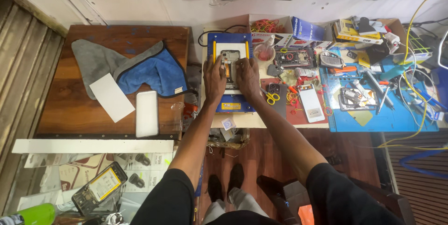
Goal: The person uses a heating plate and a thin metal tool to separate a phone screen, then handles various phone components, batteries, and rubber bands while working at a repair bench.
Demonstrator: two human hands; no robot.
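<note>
Cluttered repair bench point(261, 120) under a white wall | phone point(229, 62) lies open on blue plate point(231, 104) | left hand point(214, 78) flat, fingers pressing phone's left edge | right hand point(248, 76) flat, fingers on its right edge | scissors point(269, 96) just right; blue cloth point(156, 71) on wooden board point(70, 108).

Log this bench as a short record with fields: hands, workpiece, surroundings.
left hand: left hand presses on the left edge of the opened phone
right hand: right hand rests on the phone's right side
workpiece: phone lies back-open on a white plate of the blue fixture
left of fixture: blue and grey cloth, white card, white slab on a wooden board
right of fixture: yellow scissors, white phone, blue mat with tools and parts
</note>
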